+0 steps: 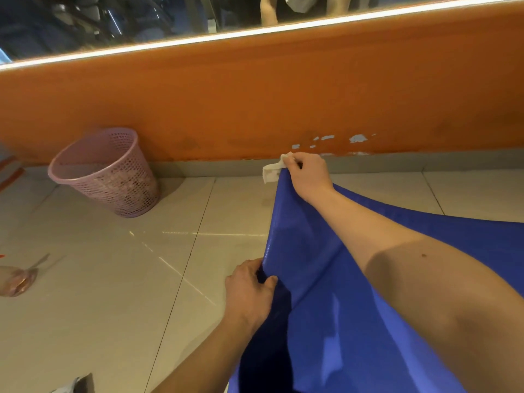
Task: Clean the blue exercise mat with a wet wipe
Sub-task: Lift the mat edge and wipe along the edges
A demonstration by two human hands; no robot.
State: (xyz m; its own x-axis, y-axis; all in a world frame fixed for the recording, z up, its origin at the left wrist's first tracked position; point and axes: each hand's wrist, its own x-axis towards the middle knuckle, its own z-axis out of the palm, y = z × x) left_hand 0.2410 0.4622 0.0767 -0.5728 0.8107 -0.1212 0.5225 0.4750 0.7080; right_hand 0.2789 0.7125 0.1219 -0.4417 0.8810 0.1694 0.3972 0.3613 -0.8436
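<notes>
The blue exercise mat [326, 293] is lifted off the tiled floor and hangs folded between my two hands. My right hand [307, 173] grips its far top corner near the wall and also pinches a crumpled white wet wipe [271, 171], which sticks out to the left of the fingers. My left hand [249, 290] grips the mat's left edge lower down, thumb on the front face and fingers behind. The mat's underside and lower part are hidden in shadow.
A pink mesh waste basket [109, 171] stands on the floor at the left against the orange wall [255, 95]. A mirror [113, 21] runs above the wall. Pale floor tiles [113, 279] stretch left of the mat. A pinkish object [17, 279] lies at the left edge.
</notes>
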